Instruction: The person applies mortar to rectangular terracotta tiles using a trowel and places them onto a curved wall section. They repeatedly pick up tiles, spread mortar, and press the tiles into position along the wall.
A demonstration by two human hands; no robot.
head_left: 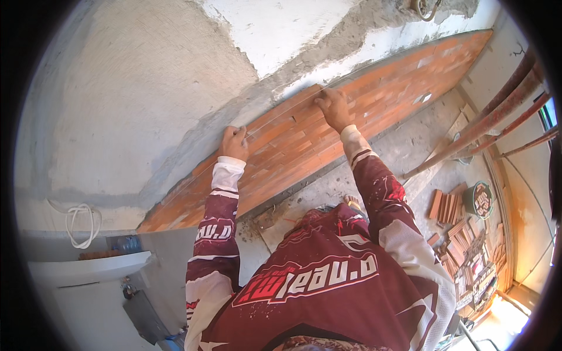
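A band of terracotta brick tiles [386, 105] runs across the wall, with a thin taut string [275, 114] along its upper part. My left hand [234, 142] is at the top edge of the tiles beside the string, fingers curled; what they hold is hidden. Further right, my right hand [332, 108] grips a terracotta tile [307, 98] at the top course, thumb and fingers bent over its edge. Above both hands is rough grey and white plaster [134, 105].
Red rusty poles [486, 126] lean at the right. A dark bucket [477, 200], stacked tiles [448, 207] and loose tiles [468, 251] lie on the concrete floor [421, 155]. A white cable coil [82, 225] hangs at left above a white ledge [88, 266].
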